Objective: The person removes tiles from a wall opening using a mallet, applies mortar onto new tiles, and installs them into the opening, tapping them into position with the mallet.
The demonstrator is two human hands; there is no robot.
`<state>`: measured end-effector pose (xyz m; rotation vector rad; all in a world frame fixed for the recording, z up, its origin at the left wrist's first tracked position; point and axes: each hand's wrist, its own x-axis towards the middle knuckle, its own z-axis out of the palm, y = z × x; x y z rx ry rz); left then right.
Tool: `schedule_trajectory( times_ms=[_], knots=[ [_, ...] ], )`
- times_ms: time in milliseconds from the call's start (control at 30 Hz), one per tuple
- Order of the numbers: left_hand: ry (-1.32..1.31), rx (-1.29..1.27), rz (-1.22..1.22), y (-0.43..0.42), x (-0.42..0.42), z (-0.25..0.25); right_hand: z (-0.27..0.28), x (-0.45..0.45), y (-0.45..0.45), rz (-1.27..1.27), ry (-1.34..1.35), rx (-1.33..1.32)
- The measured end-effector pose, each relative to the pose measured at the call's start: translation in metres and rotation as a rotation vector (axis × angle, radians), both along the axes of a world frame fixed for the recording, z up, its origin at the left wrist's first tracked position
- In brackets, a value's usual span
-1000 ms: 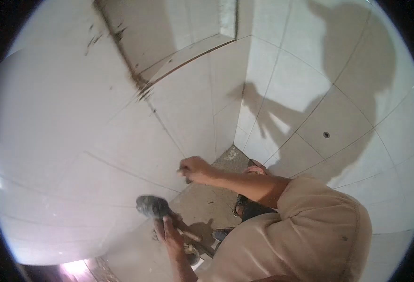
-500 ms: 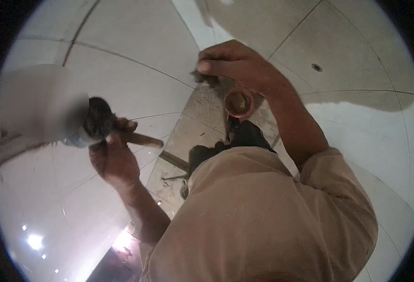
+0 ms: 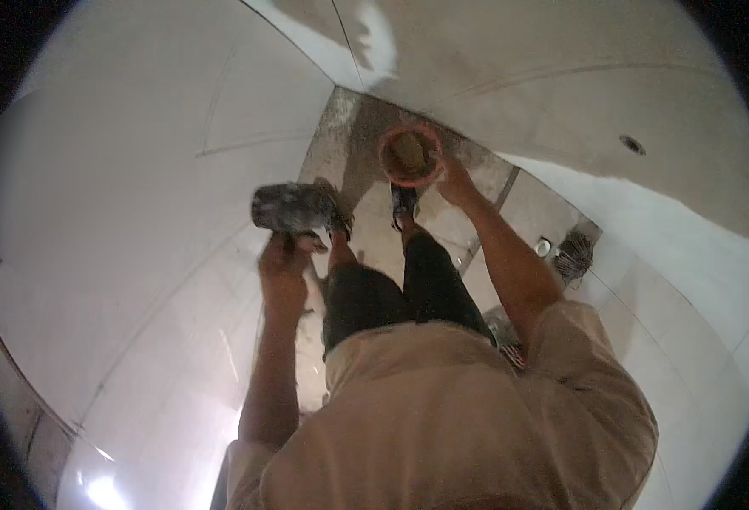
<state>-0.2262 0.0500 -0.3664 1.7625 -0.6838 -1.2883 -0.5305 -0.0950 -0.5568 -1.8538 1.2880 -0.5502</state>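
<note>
My left hand [image 3: 283,262] is closed round a mallet [image 3: 294,206] with a thick, dark head smeared with whitish dust. Most of its handle is hidden by my fingers. My right hand [image 3: 454,183] grips the side of an orange-red bucket [image 3: 385,161] at its rim. Inside the bucket is a brownish-grey mass; I cannot tell what it is. The bucket is just beyond my right foot [image 3: 403,201], and the mallet head partly overlaps the view of my left foot [image 3: 340,223].
Large pale tiles cover the left wall [image 3: 162,195] and the far wall [image 3: 544,102], which meet in a corner. A round pipe opening [image 3: 632,144] is in the far wall. A dark, wiry bundle [image 3: 574,255] lies at right beside a small whitish round object [image 3: 543,247].
My right hand has come down from the wall corner to the bucket's rim. The mallet in my left hand has swung rightward, away from the left wall. My view has shifted, showing my legs.
</note>
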Motion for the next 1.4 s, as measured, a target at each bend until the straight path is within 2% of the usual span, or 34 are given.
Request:
schedule_trajectory(
  times_ms=[33, 67, 133, 167, 200, 233, 267, 367, 400, 467, 500, 533, 567, 600, 633, 667, 700, 733, 800, 833, 867, 900, 933, 967, 1000, 1033, 1100, 1133, 1200, 1333, 1400],
  knots=[
    [0.043, -0.031, -0.013, -0.001, -0.001, -0.011, -0.008, 0.005, -0.003, 0.028, 0.115, -0.216],
    [0.135, 0.033, 0.064, 0.0, -0.009, -0.006, -0.006, 0.0, 0.001, -0.069, 0.16, 0.209],
    [0.249, -0.093, -0.014, -0.002, -0.005, 0.016, 0.016, -0.001, 0.011, -0.123, 0.171, 0.333],
    [0.289, -0.124, -0.032, -0.001, -0.002, 0.017, 0.031, 0.016, 0.012, -0.079, 0.138, 0.023],
    [0.135, -0.115, -0.123, -0.002, -0.004, 0.024, 0.073, 0.042, 0.014, -0.006, -0.206, -0.112],
    [-0.022, -0.106, -0.208, -0.002, -0.006, 0.031, 0.096, 0.045, 0.025, 0.132, -0.265, -0.103],
    [-0.008, -0.15, -0.217, -0.011, -0.01, 0.064, 0.131, 0.052, 0.049, 0.236, -0.195, -0.169],
    [0.088, -0.311, -0.247, -0.03, -0.024, 0.135, 0.277, 0.076, 0.074, 0.507, 0.158, -0.017],
    [0.072, -0.359, -0.304, -0.039, -0.022, 0.157, 0.301, 0.091, 0.085, 0.408, -0.172, 0.173],
    [0.049, -0.419, -0.357, -0.055, -0.012, 0.2, 0.326, 0.124, 0.091, 0.228, -0.445, 0.304],
    [-0.192, -0.708, -0.407, -0.063, -0.009, 0.224, 0.339, 0.14, 0.095, 0.142, -0.588, 0.353],
    [-0.435, -1.002, -0.443, -0.054, 0.006, 0.264, 0.391, 0.16, 0.112, 0.046, -0.565, 0.052],
    [-0.491, -1.003, -0.403, -0.06, 0.021, 0.286, 0.43, 0.163, 0.112, -0.052, -0.542, -0.235],
    [-0.543, -0.993, -0.373, -0.068, 0.037, 0.295, 0.452, 0.152, 0.106, -0.044, -0.373, -0.33],
    [-0.512, -0.768, -0.298, -0.062, 0.052, 0.341, 0.463, 0.151, 0.105, -0.052, -0.376, -0.337],
    [-0.881, -0.927, -0.214, -0.086, 0.085, 0.332, 0.469, 0.149, 0.103, -0.064, -0.402, -0.243],
    [-0.757, -0.614, -0.051, -0.078, 0.087, 0.386, 0.475, 0.147, 0.102, -0.075, -0.431, -0.15],
    [-0.965, -1.015, 0.07, -0.09, 0.107, 0.393, 0.485, 0.146, 0.102, -0.088, -0.444, -0.155],
    [-1.255, -0.933, 0.055, -0.128, 0.146, 0.43, 0.506, 0.157, 0.091, 0.062, -0.326, -0.122],
    [-1.338, -0.907, 0.048, -0.143, 0.158, 0.441, 0.51, 0.162, 0.091, 0.043, -0.34, -0.122],
    [-1.408, -0.823, -0.004, -0.155, 0.167, 0.452, 0.514, 0.169, 0.088, 0.146, -0.325, -0.134],
    [-1.416, -0.831, -0.02, -0.172, 0.179, 0.459, 0.518, 0.175, 0.084, 0.25, -0.309, -0.147],
    [-1.564, -0.803, -0.067, -0.19, 0.192, 0.461, 0.518, 0.181, 0.081, 0.238, -0.322, -0.144],
    [-1.71, -0.769, -0.116, -0.2, 0.197, 0.46, 0.516, 0.19, 0.08, 0.293, -0.381, -0.031],
    [-1.642, -0.783, -0.126, -0.202, 0.189, 0.466, 0.514, 0.196, 0.076, 0.347, -0.445, 0.08],
    [-1.647, -0.784, -0.143, -0.204, 0.187, 0.471, 0.514, 0.206, 0.073, 0.337, -0.456, 0.085],
    [-1.691, -0.67, -0.263, -0.216, 0.196, 0.482, 0.515, 0.22, 0.063, 0.364, -0.537, 0.17],
    [-1.74, -0.727, -0.3, -0.221, 0.201, 0.485, 0.517, 0.224, 0.058, 0.361, -0.547, 0.175],
    [-1.734, -0.691, -0.296, -0.22, 0.196, 0.49, 0.522, 0.231, 0.045, 0.406, -0.583, 0.312],
    [-1.646, -0.562, -0.365, -0.213, 0.188, 0.506, 0.519, 0.244, 0.026, 0.426, -0.631, 0.396],
    [-1.678, -0.594, -0.371, -0.217, 0.194, 0.505, 0.52, 0.246, 0.02, 0.468, -0.631, 0.448]
  ],
)
